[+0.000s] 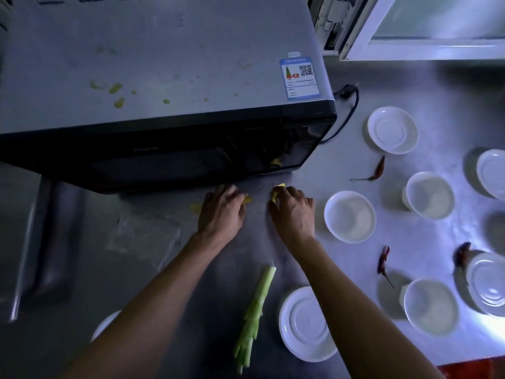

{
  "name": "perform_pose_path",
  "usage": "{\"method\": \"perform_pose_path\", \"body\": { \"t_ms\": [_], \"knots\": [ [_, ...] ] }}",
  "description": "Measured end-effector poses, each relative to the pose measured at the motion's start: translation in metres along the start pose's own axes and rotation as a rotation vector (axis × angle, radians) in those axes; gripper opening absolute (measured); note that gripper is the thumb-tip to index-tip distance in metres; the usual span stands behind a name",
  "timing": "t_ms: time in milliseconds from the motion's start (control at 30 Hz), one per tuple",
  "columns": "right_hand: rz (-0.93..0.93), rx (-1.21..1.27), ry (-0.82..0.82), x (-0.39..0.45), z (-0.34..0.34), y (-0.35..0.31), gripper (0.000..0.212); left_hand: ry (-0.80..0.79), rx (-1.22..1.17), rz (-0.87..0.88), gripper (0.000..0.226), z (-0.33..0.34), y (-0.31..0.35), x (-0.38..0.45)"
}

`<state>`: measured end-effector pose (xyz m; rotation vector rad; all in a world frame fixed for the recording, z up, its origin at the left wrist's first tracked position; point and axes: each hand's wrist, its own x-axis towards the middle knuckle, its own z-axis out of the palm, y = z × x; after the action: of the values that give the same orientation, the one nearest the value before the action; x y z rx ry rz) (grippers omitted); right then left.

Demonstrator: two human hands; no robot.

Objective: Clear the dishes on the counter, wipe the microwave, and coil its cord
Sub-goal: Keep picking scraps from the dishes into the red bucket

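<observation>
A grey microwave (164,64) with yellow-green smears on its top stands at the back of the steel counter (341,269). Its black cord (349,110) trails from the right rear corner. Both hands lie on the counter just in front of the microwave's dark door. My left hand (222,212) has its fingers curled over a yellow scrap (246,200). My right hand (292,212) has its fingers bent over another yellow scrap (276,193). Several white bowls and plates are spread over the right side, the nearest a bowl (349,217) beside my right hand.
A celery stalk (254,313) lies between my forearms. Dried red chillies (378,169) (384,262) sit among the dishes. A white plate (303,324) rests near the front edge, another plate rim (105,324) shows at the lower left. A crumpled clear bag (142,233) lies left.
</observation>
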<state>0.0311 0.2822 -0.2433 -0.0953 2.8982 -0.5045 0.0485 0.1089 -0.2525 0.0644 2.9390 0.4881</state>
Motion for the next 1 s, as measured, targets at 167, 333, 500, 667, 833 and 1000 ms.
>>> {"method": "perform_pose_path", "body": {
  "t_ms": [167,333,500,667,833,1000],
  "knots": [
    [0.025,-0.032,0.005,0.0046,0.0031,0.0,0.023,0.003,-0.001,0.0,0.031,0.003,-0.0032,0.0003],
    [0.033,-0.052,0.003,0.0058,0.0063,0.0034,0.032,-0.01,-0.004,0.009,0.033,0.0045,-0.0024,0.0028],
    [0.039,-0.051,0.003,0.0036,0.0078,0.005,0.031,-0.024,0.004,0.006,0.037,0.0056,-0.0009,0.0055],
    [0.039,-0.021,0.033,0.0009,0.009,0.0072,0.028,-0.021,0.005,-0.011,0.027,0.0053,-0.0002,0.0067],
    [0.058,-0.002,0.06,0.0052,0.01,0.0073,0.02,-0.01,-0.014,0.009,0.02,0.0039,0.0013,0.0062],
    [0.065,-0.046,0.051,0.0081,0.0091,0.007,0.019,0.01,-0.05,0.011,0.015,0.0034,0.0015,0.0059]
  ]
}}
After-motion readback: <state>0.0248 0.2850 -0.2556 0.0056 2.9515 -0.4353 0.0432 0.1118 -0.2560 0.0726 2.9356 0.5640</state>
